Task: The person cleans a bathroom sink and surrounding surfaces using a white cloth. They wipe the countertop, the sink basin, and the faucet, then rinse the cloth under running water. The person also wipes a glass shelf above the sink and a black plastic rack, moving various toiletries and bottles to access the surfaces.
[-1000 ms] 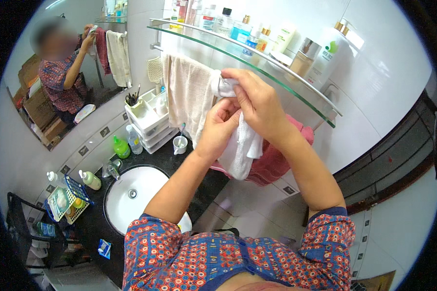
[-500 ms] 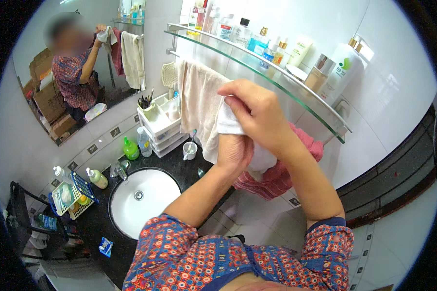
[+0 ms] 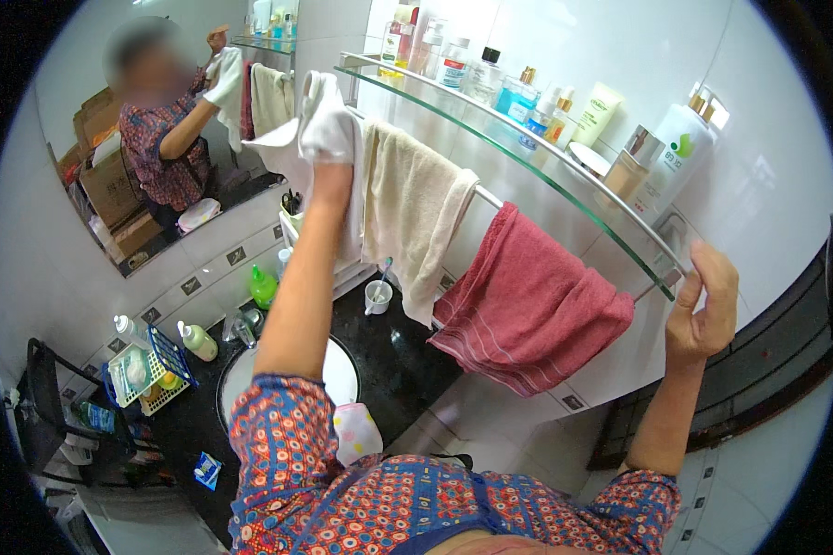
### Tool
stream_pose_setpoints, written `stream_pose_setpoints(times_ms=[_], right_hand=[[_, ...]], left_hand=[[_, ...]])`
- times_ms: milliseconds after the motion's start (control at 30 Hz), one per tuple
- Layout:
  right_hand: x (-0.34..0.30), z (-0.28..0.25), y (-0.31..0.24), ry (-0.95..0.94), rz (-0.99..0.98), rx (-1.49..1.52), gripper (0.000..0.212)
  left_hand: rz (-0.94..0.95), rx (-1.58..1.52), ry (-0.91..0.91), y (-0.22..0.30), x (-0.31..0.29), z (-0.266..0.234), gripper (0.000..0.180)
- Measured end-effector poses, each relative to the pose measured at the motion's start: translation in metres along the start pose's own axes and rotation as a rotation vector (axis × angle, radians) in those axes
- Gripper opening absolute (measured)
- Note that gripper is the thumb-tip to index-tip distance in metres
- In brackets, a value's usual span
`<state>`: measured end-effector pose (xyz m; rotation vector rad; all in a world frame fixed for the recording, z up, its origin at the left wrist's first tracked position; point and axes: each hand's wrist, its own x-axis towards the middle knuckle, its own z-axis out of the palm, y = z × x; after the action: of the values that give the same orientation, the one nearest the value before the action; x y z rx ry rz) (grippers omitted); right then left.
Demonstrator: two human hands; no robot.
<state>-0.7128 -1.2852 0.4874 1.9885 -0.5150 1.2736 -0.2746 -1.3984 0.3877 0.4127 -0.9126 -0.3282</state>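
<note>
A white cloth is draped over my left hand, which is raised in front of the mirror, left of the hanging towels. The cloth hides its fingers, and part of the cloth hangs down beside the wrist. My right hand is up at the right, by the end of the glass shelf. Nothing is in it; its fingers are bent and held apart from the thumb. Between my hands a beige towel and a red towel hang on a metal rail under the shelf.
Bottles and a tube line the shelf. Below, a black counter holds a white sink, a cup with a toothbrush, soap bottles and a small basket. A mirror hangs at the left.
My hands have moved apart: the left, with the white cloth, to the upper left; the right, having let go of the cloth, to the right. The red towel now shows fully.
</note>
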Motion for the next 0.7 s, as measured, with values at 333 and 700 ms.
stream_pose_setpoints(times_ms=[333,700], right_hand=[[-0.034,0.017,0.038,-0.028,0.113,0.083,0.007],[-0.051,0.029,0.038,0.09,0.232,0.142,0.012]], left_hand=[[0.233,1.499,-0.22,-0.062,0.095,-0.029,0.047],[-0.372,1.578,-0.826,-0.013,0.174,-0.026,0.06]])
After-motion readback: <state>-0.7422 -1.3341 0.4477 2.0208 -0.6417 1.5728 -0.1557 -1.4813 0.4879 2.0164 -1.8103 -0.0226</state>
